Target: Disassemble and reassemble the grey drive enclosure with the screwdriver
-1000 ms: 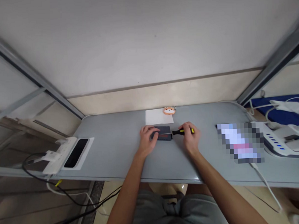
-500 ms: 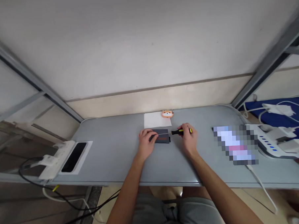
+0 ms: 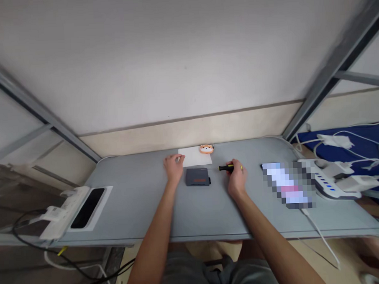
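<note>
My right hand (image 3: 237,177) is closed round the black and yellow handle of a screwdriver (image 3: 223,168). Its thin shaft points left, along the far edge of a dark grey box (image 3: 194,178) with reddish print, which lies flat on the desk. My left hand (image 3: 174,167) is off the box, at the left edge of a white sheet of paper (image 3: 193,159). Thumb and forefinger are pinched together there; anything between them is too small to make out. An orange animal-faced object (image 3: 206,148) sits on the paper's far right corner.
On the left of the grey desk (image 3: 132,194) are a black phone (image 3: 88,208) on white paper and a white power strip (image 3: 65,212). To the right lie a pixelated device (image 3: 288,186) and a white charging station (image 3: 331,184) with plugs. Metal posts flank the desk.
My left hand has lifted off the grey box and moved left and away from me, to the paper's edge. The screwdriver stays in my right hand. The view has shifted slightly.
</note>
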Demonstrator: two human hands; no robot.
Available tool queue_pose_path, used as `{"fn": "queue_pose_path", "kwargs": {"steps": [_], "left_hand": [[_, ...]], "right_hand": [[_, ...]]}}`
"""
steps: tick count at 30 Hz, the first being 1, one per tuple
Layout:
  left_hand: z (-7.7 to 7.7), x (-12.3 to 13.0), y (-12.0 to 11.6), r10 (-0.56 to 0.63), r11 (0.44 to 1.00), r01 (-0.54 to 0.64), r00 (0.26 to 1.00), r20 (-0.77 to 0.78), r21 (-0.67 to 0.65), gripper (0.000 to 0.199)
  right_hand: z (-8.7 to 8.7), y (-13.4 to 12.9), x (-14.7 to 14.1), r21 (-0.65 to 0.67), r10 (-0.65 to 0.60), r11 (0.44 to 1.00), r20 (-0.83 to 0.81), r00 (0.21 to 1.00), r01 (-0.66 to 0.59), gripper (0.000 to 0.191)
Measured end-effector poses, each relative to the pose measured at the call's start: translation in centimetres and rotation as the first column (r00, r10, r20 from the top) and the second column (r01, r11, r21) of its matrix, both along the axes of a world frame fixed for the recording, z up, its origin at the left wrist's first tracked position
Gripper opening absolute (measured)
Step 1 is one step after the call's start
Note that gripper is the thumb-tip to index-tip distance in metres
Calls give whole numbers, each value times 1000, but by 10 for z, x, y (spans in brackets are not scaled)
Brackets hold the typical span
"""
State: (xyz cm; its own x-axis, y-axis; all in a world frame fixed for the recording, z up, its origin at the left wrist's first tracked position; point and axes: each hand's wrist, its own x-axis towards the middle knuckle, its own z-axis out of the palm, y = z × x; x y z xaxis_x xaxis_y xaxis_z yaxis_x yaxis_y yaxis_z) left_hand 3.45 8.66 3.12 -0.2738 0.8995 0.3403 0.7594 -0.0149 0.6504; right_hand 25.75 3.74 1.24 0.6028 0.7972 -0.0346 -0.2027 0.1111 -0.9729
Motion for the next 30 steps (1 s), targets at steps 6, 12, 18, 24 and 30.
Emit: {"fn": "queue_pose_path", "kwargs": {"steps": [6,12,18,24,30], "left_hand": [[-3,0,28,-73,995,67,994,-77,-73,5],[-11,-10,17,-116,993,113,989,-91,-42,7],[-21,5,-40,-184,982,185,982,-33,42,19],[-27,6,-61,-315,947,320,944,99,-36,40],[-27,-4,-52,-366,917,397,874,319,-35,34]], "right_hand": [[-2,2,1,-2,8,1000,2,1000,-8,33],[-3,3,1,2,9,1000,14,1000,-9,35],[-1,2,-1,-27,15,1000,-19,1000,-15,34],[-4,2,1,-12,21,1000,15,1000,-21,36],[0,-2,2,-6,51,999,66,997,-50,41]]}}
